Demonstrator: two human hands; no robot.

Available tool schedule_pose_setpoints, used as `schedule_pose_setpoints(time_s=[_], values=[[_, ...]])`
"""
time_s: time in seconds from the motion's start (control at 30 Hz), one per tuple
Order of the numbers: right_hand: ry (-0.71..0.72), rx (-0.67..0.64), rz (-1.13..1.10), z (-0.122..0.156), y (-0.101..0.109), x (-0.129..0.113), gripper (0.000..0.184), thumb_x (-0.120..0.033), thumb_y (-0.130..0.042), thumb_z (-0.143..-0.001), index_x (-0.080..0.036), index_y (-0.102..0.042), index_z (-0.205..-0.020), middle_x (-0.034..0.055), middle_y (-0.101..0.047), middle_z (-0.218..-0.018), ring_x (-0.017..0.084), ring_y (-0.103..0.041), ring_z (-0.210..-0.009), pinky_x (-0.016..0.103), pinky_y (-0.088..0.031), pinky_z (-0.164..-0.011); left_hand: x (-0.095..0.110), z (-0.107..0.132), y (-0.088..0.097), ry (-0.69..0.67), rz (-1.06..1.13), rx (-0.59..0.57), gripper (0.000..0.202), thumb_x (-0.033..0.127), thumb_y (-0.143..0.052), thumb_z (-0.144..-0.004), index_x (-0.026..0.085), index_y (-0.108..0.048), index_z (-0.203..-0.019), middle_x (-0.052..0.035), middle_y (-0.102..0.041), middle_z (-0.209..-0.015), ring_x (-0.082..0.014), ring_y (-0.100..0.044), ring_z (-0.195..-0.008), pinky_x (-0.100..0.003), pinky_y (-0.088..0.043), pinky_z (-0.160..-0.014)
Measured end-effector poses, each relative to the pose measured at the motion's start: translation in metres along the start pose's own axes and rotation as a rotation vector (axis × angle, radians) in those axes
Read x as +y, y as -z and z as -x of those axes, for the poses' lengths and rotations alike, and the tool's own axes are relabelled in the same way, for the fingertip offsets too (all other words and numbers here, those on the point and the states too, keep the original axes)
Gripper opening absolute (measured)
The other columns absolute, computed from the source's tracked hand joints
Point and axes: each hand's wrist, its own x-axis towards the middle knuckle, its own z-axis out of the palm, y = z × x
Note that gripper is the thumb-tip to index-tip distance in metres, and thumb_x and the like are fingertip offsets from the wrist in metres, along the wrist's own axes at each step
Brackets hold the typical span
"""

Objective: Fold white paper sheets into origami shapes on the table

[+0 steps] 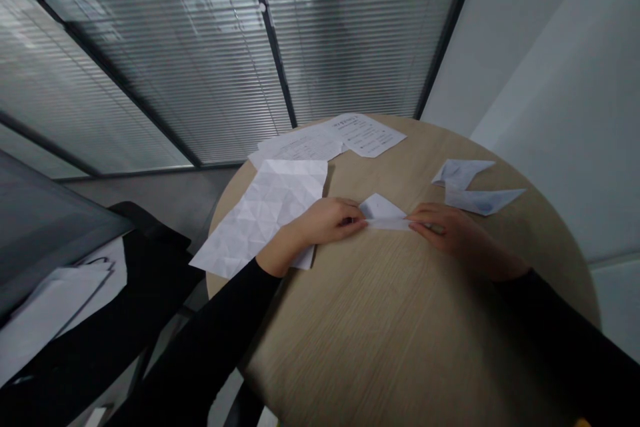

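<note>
A small piece of folded white paper [384,209] lies on the table between my two hands, a pointed part at its far side and a narrow folded strip along its near edge. My left hand [334,220] pinches the strip's left end. At the right end, the fingers of my right hand [443,227] are closed on the same strip. Under my left forearm and wrist spreads a large creased white sheet [280,197], its surface covered in triangular fold marks. The parts of the folded paper beneath my fingertips are hidden.
The round wooden table [370,320] carries printed sheets [367,133] at its far edge and folded paper shapes [480,199] at the right. To the left, a black chair [150,233] holds more papers [65,300]. Glass panels with blinds [350,47] stand behind.
</note>
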Motion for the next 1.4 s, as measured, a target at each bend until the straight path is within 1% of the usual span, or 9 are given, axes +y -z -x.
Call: schedule_pose_setpoints(time_s=[0.17, 0.37, 0.53, 0.67, 0.77, 0.87, 1.13, 1.27, 1.4], values=[[-0.092, 0.066, -0.03, 0.001, -0.005, 0.003, 0.033, -0.03, -0.061, -0.117, -0.029, -0.083, -0.14, 0.0106, -0.089, -0.135, 0.035, -0.086, -0.124, 0.058, -0.068, -0.114, -0.005, 0.001, -0.005, 0.092, -0.111, 0.042, 0.036, 0.04, -0.054, -0.123, 0.019, -0.083, -0.121, -0.011, -0.086, -0.117, -0.0247, -0.081, -0.104, -0.036, -0.06, -0.092], [-0.043, 0.046, -0.059, -0.003, -0.008, 0.008, 0.035, -0.027, -0.06, -0.115, -0.029, -0.081, -0.143, 0.0129, -0.086, -0.132, 0.034, -0.083, -0.124, 0.057, -0.068, -0.11, -0.013, 0.002, -0.009, 0.201, -0.25, 0.012, 0.034, 0.044, -0.056, -0.123, 0.02, -0.079, -0.131, -0.0109, -0.086, -0.112, -0.0258, -0.081, -0.098, -0.038, -0.061, -0.09], [-0.043, 0.03, -0.059, 0.0, -0.014, 0.016, 0.036, -0.023, -0.057, -0.115, -0.029, -0.082, -0.14, 0.013, -0.081, -0.122, 0.032, -0.081, -0.114, 0.054, -0.069, -0.102, -0.014, 0.0, -0.01, 0.267, -0.321, 0.032, 0.028, 0.045, -0.061, -0.121, 0.022, -0.076, -0.127, -0.0074, -0.081, -0.102, -0.0256, -0.077, -0.095, -0.039, -0.059, -0.096], [-0.03, 0.059, -0.04, 0.0, -0.014, 0.016, 0.04, -0.019, -0.057, -0.112, -0.03, -0.08, -0.142, 0.0123, -0.08, -0.124, 0.033, -0.079, -0.119, 0.057, -0.067, -0.107, -0.013, -0.003, -0.007, 0.188, -0.322, 0.116, 0.018, 0.035, -0.066, -0.116, 0.02, -0.075, -0.118, -0.0117, -0.078, -0.116, -0.0281, -0.074, -0.112, -0.041, -0.057, -0.102], [-0.021, 0.073, 0.016, -0.002, -0.011, 0.014, 0.041, -0.015, -0.059, -0.107, -0.03, -0.08, -0.139, 0.0117, -0.081, -0.126, 0.035, -0.078, -0.12, 0.06, -0.066, -0.107, -0.011, -0.004, -0.006, 0.05, -0.268, 0.059, 0.016, 0.017, -0.062, -0.111, 0.021, -0.077, -0.115, -0.0106, -0.077, -0.121, -0.027, -0.073, -0.117, -0.041, -0.056, -0.106], [-0.001, 0.071, 0.089, -0.004, -0.007, 0.013, 0.032, -0.012, -0.062, -0.102, -0.029, -0.082, -0.121, 0.0107, -0.081, -0.117, 0.035, -0.078, -0.113, 0.057, -0.065, -0.102, -0.008, -0.003, -0.005, 0.023, -0.196, -0.002, 0.023, 0.01, -0.059, -0.104, 0.021, -0.077, -0.113, -0.0087, -0.077, -0.12, -0.0247, -0.074, -0.114, -0.037, -0.057, -0.1], [-0.001, 0.046, 0.096, -0.002, -0.008, 0.015, 0.025, -0.008, -0.063, -0.096, -0.027, -0.076, -0.105, 0.0074, -0.082, -0.104, 0.032, -0.08, -0.101, 0.05, -0.063, -0.093, 0.0, -0.002, -0.002, 0.107, -0.222, -0.003, 0.012, 0.024, -0.071, -0.098, 0.021, -0.074, -0.109, -0.0087, -0.077, -0.117, -0.0256, -0.075, -0.105, -0.035, -0.056, -0.084], [-0.019, 0.032, 0.126, -0.002, -0.005, 0.015, 0.022, -0.009, -0.064, -0.097, -0.027, -0.076, -0.105, 0.0079, -0.081, -0.104, 0.031, -0.079, -0.1, 0.048, -0.062, -0.091, -0.001, -0.001, -0.001, 0.136, -0.23, 0.001, 0.023, 0.042, -0.078, -0.103, 0.021, -0.072, -0.107, -0.0073, -0.077, -0.11, -0.0254, -0.074, -0.098, -0.036, -0.052, -0.078], [-0.019, 0.024, 0.139, -0.002, -0.002, 0.012, 0.021, -0.01, -0.064, -0.099, -0.026, -0.075, -0.106, 0.0086, -0.081, -0.106, 0.031, -0.079, -0.1, 0.047, -0.061, -0.091, -0.006, -0.001, -0.003, 0.094, -0.261, 0.017, 0.028, 0.048, -0.075, -0.111, 0.02, -0.073, -0.108, -0.0068, -0.078, -0.105, -0.0253, -0.074, -0.096, -0.036, -0.052, -0.08]])
